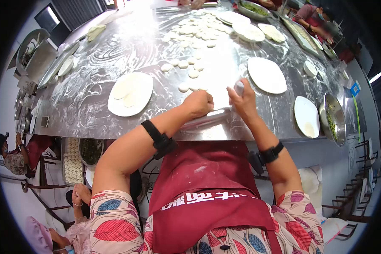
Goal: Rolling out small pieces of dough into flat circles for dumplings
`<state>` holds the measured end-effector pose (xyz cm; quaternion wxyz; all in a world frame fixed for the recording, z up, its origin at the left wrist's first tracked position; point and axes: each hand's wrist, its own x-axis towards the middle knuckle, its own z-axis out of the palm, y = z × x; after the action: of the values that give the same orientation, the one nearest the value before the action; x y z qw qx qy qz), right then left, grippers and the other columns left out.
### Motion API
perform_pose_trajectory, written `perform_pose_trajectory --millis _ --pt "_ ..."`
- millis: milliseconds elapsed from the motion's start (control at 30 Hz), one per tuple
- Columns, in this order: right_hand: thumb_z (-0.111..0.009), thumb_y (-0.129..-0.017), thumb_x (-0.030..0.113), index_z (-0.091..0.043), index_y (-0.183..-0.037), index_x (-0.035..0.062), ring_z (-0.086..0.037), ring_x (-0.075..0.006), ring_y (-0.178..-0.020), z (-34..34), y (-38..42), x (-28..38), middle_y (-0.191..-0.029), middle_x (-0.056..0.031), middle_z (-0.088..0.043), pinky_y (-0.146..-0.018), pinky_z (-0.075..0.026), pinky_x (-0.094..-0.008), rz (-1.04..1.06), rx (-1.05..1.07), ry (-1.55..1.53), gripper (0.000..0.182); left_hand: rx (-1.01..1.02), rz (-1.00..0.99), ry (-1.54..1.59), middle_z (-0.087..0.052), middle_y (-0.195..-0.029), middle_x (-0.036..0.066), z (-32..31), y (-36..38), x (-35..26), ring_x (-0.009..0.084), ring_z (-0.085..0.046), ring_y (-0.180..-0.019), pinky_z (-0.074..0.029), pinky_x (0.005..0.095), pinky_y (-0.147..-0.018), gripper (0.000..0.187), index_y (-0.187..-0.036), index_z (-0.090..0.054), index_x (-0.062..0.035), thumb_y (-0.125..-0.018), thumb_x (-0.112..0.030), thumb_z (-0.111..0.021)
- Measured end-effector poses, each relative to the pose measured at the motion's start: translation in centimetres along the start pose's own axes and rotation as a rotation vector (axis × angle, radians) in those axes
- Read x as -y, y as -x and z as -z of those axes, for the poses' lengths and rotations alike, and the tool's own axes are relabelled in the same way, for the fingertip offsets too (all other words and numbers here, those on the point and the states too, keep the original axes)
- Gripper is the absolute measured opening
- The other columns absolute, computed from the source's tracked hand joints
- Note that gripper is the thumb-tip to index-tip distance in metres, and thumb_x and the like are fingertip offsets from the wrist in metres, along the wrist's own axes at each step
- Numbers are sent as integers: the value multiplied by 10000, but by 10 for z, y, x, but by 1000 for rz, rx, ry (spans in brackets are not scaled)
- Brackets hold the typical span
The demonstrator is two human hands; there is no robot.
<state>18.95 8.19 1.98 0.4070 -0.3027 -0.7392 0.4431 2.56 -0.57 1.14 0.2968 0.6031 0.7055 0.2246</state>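
Note:
My left hand [200, 104] rests low over the floured steel table [169, 116], its fingers curled in; whatever they hold is hidden. Just right of it, my right hand [244, 100] is raised a little, fingers bent around a pale, shiny thing [239, 87] that I cannot make out. Several small flattened dough pieces [193, 74] lie in front of my left hand. To the left, a white plate [114, 103] carries thin round dough wrappers [131, 98]. Beyond my right hand sits another white plate [266, 75].
A large group of dough pieces [199, 28] lies farther back. At right stand a plate [305, 109] with dough on it and a steel bowl [342, 122] of green filling. A phone-like object [45, 121] lies at left. A tray of dumplings [71, 163] sits below left; co-workers are around.

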Motion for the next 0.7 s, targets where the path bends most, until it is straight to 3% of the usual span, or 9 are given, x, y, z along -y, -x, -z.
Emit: perform_pose_trajectory --millis 100,167,367,400,500,533,633,700 --pt "-637 -812 95 -463 -954 8 -584 -127 -551 18 36 9 -659 -77 -586 -490 -463 -260 22 4 57 240 -34 -89 -24 -636 -693 130 2 5 17 203 -610 -660 -477 325 -627 97 -769 -646 -11 -698 -77 -641" --pt "-635 -812 92 -466 -949 3 -570 -120 -542 17 43 10 -659 -70 -584 -484 -454 -262 -50 3 -41 235 21 65 169 -625 -681 105 5 12 20 178 -597 -659 -474 319 -615 86 -768 -626 -12 -703 -68 -638" --pt "-633 -812 95 -435 -928 7 -546 -135 -508 -7 -8 2 -628 -87 -572 -459 -435 -283 -4 -13 61 246 -58 2 -10 -632 -709 105 6 2 4 179 -601 -664 -469 312 -607 77 -786 -632 -13 -729 -65 -629" --pt "-631 -813 95 -433 -913 11 -550 -133 -509 -2 0 6 -625 -82 -574 -462 -439 -280 21 -21 63 237 39 -43 58 -639 -721 104 8 2 8 176 -610 -678 -473 309 -619 100 -806 -638 1 -740 -71 -620" --pt "-621 -809 69 -447 -905 23 -563 -125 -519 18 40 5 -622 -72 -578 -473 -444 -266 -76 29 -36 204 -23 -30 105 -645 -731 100 9 7 23 173 -609 -669 -475 312 -620 119 -817 -637 11 -749 -83 -612" --pt "-622 -810 69 -445 -905 19 -556 -125 -509 17 36 3 -612 -71 -573 -467 -439 -266 -7 14 13 208 58 98 322 -651 -742 96 6 5 33 171 -599 -647 -474 318 -610 139 -829 -637 17 -750 -93 -608" --pt "-627 -809 74 -436 -904 10 -537 -131 -483 -1 2 7 -586 -75 -558 -450 -426 -272 15 -21 39 223 35 -67 102 -650 -729 107 14 6 16 176 -594 -629 -470 321 -601 124 -812 -642 8 -760 -97 -601" --pt "-625 -812 93 -452 -932 10 -543 -144 -487 -15 -20 -2 -614 -97 -568 -446 -430 -284 5 -19 67 226 7 -19 30 -640 -700 131 12 2 7 194 -596 -631 -467 327 -614 126 -780 -647 4 -758 -115 -612"
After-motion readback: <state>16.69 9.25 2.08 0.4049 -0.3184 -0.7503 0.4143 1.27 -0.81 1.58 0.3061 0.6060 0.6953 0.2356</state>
